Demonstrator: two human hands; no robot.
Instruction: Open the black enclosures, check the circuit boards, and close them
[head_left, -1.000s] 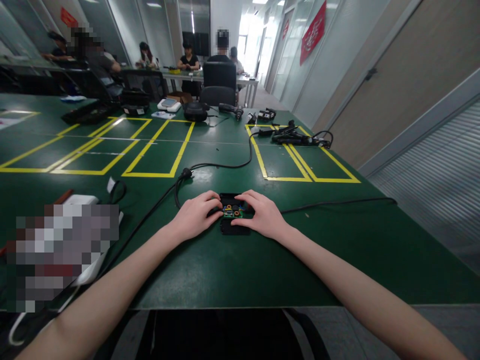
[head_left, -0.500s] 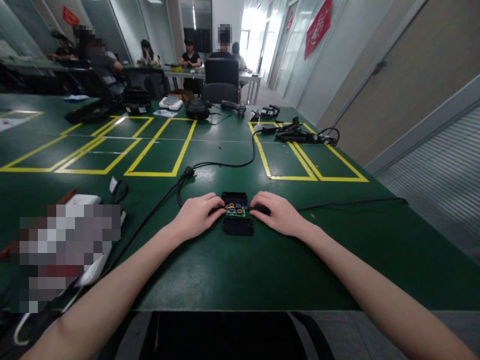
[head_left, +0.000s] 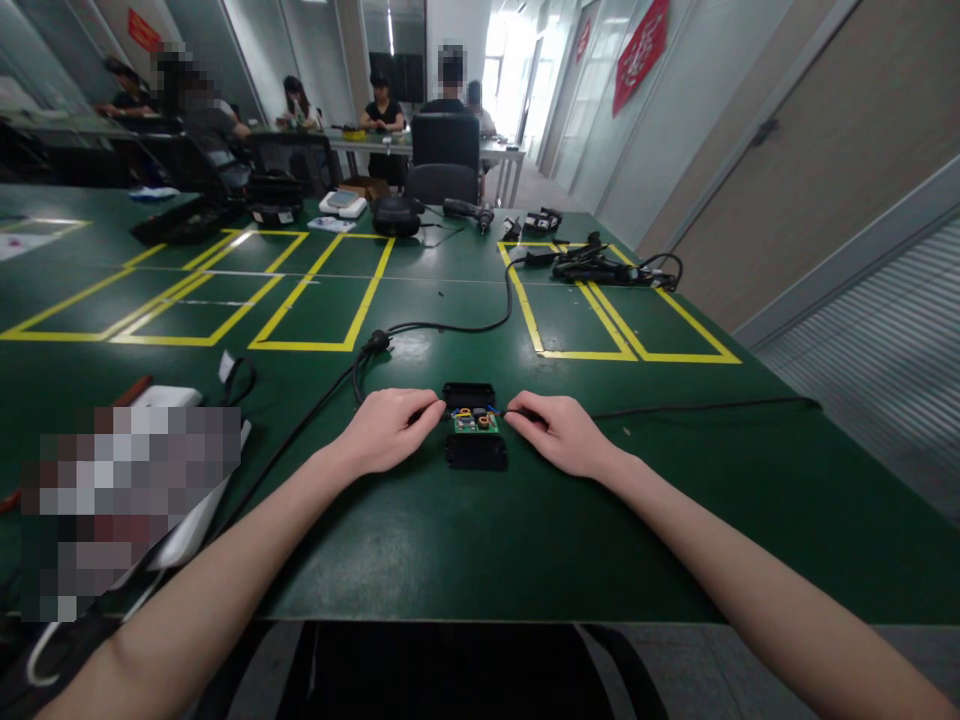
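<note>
A small green circuit board [head_left: 475, 421] with yellow coil parts lies on the green table [head_left: 480, 540] between two black plastic shell halves, one behind [head_left: 468, 394] and one in front [head_left: 475, 453]. My left hand [head_left: 386, 430] rests to the board's left, fingers pinched on the black cable [head_left: 322, 400] that enters that side. My right hand [head_left: 562, 432] lies to the board's right, fingers pinched on the other black cable [head_left: 697, 406] running off to the right.
Yellow tape rectangles [head_left: 315, 300] mark the table. A white device [head_left: 161, 398] and a blurred patch lie at the left. Black tools and leads [head_left: 600, 268] sit at the far right, more gear [head_left: 394, 215] at the far end. Several people sit at tables beyond.
Both hands have drawn outward from over the board to its two sides, uncovering the board and the front shell half. The board and shells stay in place.
</note>
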